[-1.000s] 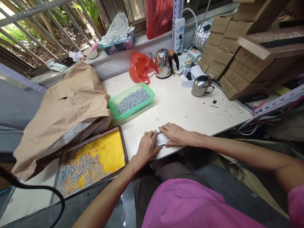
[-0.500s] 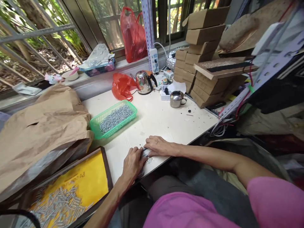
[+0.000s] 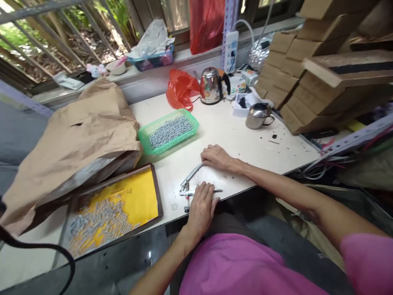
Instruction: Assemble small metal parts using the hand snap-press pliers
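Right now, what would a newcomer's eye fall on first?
Likely the yellow sheet partly strewn with metal pins, in the dark-rimmed tray at left. Beyond it, a green basket holds small metal pieces. At the near table edge, the right hand grips the raised arm of a hand tool; the left hand covers part of its lower bar.

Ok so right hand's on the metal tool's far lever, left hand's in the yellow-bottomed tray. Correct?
Not quite: the left hand is on the near lever of the metal tool, apart from the yellow-bottomed tray. The head view shows it. Right hand on the far lever is correct.
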`<state>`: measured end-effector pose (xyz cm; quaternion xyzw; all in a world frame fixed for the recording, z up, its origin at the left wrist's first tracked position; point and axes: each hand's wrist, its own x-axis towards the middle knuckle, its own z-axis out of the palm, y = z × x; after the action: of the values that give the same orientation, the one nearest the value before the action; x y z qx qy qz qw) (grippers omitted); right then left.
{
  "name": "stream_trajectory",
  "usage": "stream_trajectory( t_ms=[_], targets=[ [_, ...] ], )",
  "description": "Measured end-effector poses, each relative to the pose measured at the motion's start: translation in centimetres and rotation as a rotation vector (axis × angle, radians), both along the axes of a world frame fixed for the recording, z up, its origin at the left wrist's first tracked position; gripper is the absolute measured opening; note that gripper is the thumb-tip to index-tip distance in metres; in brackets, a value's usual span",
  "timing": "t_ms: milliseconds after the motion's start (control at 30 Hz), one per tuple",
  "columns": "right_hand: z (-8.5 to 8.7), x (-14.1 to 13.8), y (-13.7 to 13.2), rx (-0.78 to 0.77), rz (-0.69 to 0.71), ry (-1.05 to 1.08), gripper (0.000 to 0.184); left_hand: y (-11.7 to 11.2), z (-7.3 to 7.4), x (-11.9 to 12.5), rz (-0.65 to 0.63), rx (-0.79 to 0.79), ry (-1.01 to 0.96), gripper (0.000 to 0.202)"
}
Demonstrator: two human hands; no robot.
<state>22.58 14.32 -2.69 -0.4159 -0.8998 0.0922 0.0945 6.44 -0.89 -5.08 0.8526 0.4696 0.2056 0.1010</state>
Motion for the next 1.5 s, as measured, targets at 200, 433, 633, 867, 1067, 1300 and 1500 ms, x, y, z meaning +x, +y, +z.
stream_trajectory(
  t_ms=[200,433,633,867,1067,1300,1500],
  targets=[
    [2.0,-3.2,-4.4,0.022,0.423,0.057,0.018,-3.8,1.1,0.4,-0.181,0.004,-0.139,0.042],
    [1.8,-7.5,-8.2,0.116,0.787,-0.085,0.012,-6.9,5.5,-4.1,-0.14,0.096,-0.266,0.021],
    [-0.8,-9.4,-7.8,0.157,0.846,0.039,0.014,-3.5,7.0,-14.1,0.492,0.187,0.009,0.021],
    [5.7,-9.4,-1.7,0.216,0.386,0.668,0.011,2.1,5.4,-24.1,0.985,-0.054,0.39,0.034],
    [8.3,-8.6,7.8,0.255,0.138,0.591,0.022,4.6,5.1,-26.0,1.066,-0.264,0.502,0.032],
    [3.2,-4.1,1.0,-0.112,0.18,0.449,0.02,4.5,3.8,-27.7,0.976,-0.276,0.478,0.03],
    [-0.1,-0.7,-8.2,-0.273,0.244,0.2,0.019,4.5,5.1,-26.4,0.976,-0.246,0.481,0.032]
  ],
)
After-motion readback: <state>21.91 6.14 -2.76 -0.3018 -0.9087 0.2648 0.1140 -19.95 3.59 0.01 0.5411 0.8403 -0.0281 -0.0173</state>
